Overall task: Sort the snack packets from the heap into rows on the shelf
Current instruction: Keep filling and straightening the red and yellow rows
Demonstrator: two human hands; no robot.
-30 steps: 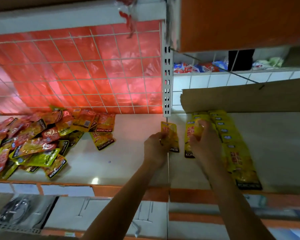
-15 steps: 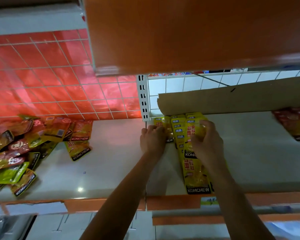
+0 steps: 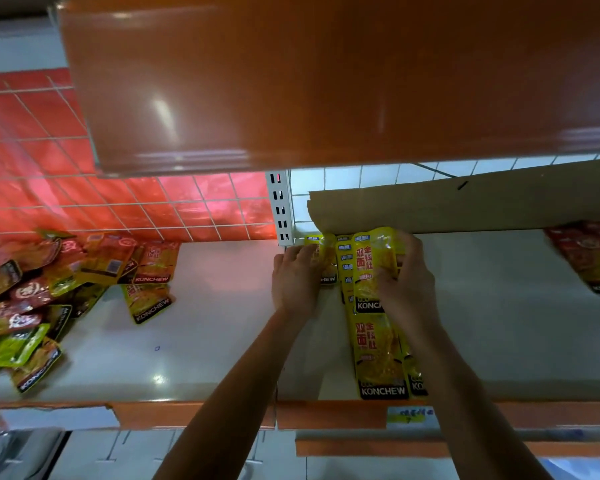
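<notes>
The left hand lies at the back of the shelf, just right of the slotted post, its fingers bent over the left edge of a lone yellow packet. Just beside it, the right hand grips the top yellow packet, with fingers curled over its far end and right side. That packet sits on the back end of a row of yellow packets, which overlap and run forward to the shelf's orange front edge.

The heap of mixed packets lies well apart at the far left, against the wire grid, with bare shelf between it and the hands. A cardboard strip lines the back wall on the right. Red packets lie at the far right edge, and bare shelf separates them from the yellow row. The orange upper shelf hangs low overhead.
</notes>
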